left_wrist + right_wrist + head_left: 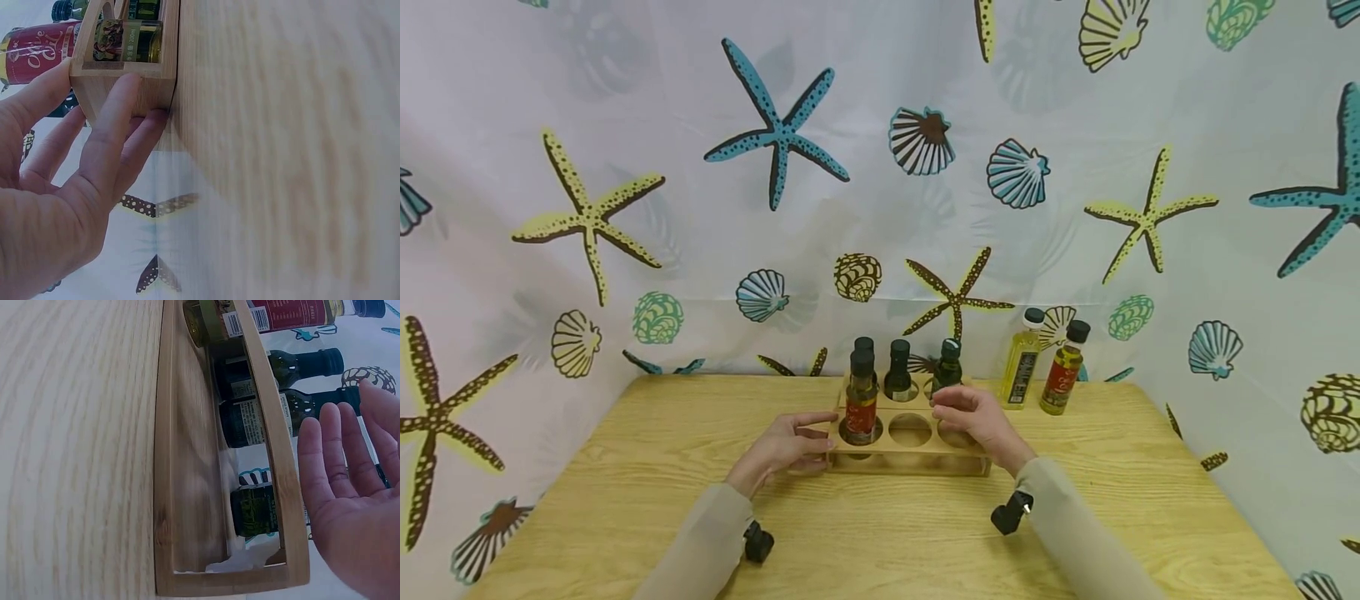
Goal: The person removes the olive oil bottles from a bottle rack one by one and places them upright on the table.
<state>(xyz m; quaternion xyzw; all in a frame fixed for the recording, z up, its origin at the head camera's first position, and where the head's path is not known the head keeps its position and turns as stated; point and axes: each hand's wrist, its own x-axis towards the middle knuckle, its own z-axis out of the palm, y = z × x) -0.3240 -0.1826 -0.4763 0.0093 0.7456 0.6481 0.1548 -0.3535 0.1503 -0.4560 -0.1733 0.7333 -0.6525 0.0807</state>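
Observation:
A two-tier wooden bottle rack [940, 451] stands on the table. My left hand [790, 443] touches its left end with extended fingers; the left wrist view shows the fingertips against the end panel [106, 87]. A red-labelled olive oil bottle [861, 412] fills the front left hole. In the back row are a dark-capped bottle [864, 342] mostly hidden behind it, a dark green bottle [898, 364] in the middle and another dark green bottle [951, 367] at right. Over the rack's right side, beside that last bottle, hovers my right hand [981, 421], fingers fairly straight and gripping nothing.
Right of the rack, near the back curtain, stand a yellow oil bottle [1021, 367] with a dark label and a red-labelled oil bottle [1063, 375]. A curtain [865, 217] printed with starfish and shells encloses the wooden table [880, 533].

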